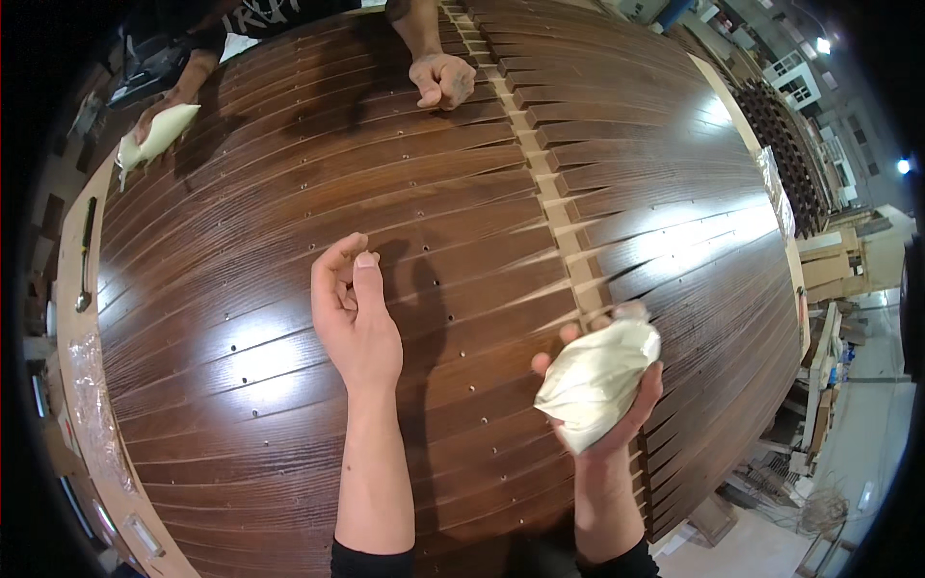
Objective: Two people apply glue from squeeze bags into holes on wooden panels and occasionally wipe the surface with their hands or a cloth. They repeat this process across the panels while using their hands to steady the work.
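My right hand (631, 414) is wrapped round a soft, pale cream bag (602, 376) with a wrinkled, shiny skin, held above a pale strip between the dark boards. My left hand (356, 313) hovers over the brown wooden boards (289, 405) with its fingers curled in and the thumb close to the fingertips. Whether anything small sits inside that curl is hidden. Rows of small holes run along the boards. Across from me, another person's hand (154, 120) grips a similar cream bag (171, 132); that person's other hand (443, 82) is curled over the boards.
Light wooden strip (544, 183) runs lengthwise between the two banks of boards. At the left edge lies a dark-handled tool (88, 250), above some clear plastic wrap (92, 385). More wrap (776, 188) lies along the right edge. Stacked timber (829, 260) stands beyond.
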`<state>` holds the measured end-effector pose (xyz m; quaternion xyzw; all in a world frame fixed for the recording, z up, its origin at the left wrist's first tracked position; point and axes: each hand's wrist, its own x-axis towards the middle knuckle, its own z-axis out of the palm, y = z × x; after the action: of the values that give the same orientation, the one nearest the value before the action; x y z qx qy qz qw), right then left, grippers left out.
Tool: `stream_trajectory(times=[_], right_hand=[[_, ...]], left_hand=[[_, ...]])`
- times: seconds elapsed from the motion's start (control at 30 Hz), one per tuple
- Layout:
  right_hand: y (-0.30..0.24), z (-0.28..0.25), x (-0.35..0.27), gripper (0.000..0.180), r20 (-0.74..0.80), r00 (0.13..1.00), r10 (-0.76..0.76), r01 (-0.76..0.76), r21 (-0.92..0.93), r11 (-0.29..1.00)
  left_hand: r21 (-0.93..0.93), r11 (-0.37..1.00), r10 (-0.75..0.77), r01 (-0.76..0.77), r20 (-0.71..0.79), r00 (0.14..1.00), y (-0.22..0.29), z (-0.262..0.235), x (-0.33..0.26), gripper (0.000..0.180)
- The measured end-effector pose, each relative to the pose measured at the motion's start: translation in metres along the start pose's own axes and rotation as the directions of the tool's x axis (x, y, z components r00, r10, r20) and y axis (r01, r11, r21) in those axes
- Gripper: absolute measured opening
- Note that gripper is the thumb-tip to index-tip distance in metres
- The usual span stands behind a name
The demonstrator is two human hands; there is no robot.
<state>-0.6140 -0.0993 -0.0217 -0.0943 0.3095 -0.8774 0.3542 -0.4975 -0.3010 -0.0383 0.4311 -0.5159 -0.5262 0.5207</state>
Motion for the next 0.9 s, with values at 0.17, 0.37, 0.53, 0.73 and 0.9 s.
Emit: stream_trajectory(times=[0.17, 0.37, 0.53, 0.73, 0.9], right_hand=[[-0.007, 0.011, 0.039, 0.076, 0.044, 0.999, -0.03, 0.047, -0.484, 0.874], [0.005, 0.068, 0.066, 0.035, 0.09, 0.993, -0.074, 0.116, -0.85, 0.514], [0.016, 0.072, 0.07, 0.036, 0.051, 0.998, -0.04, 0.064, -0.883, 0.465], [0.022, 0.068, 0.071, 0.036, 0.057, 0.998, 0.001, 0.051, -0.909, 0.413], [0.025, 0.072, 0.071, 0.039, 0.044, 0.999, 0.002, 0.04, -0.922, 0.386]], left_hand=[[0.07, 0.997, -0.045, 0.043, 0.027, 0.999, 0.008, -0.001, 0.002, 0.021], [0.064, 0.996, -0.065, 0.063, 0.032, 0.997, 0.003, -0.006, 0.005, 0.024], [0.007, 0.998, -0.064, 0.064, 0.028, 0.998, 0.003, -0.006, 0.005, 0.024], [-0.012, 1.0, -0.028, 0.028, 0.007, 1.0, 0.0, -0.006, 0.005, 0.024], [0.003, 1.0, -0.029, 0.029, 0.016, 0.999, 0.0, -0.004, 0.005, 0.025]])
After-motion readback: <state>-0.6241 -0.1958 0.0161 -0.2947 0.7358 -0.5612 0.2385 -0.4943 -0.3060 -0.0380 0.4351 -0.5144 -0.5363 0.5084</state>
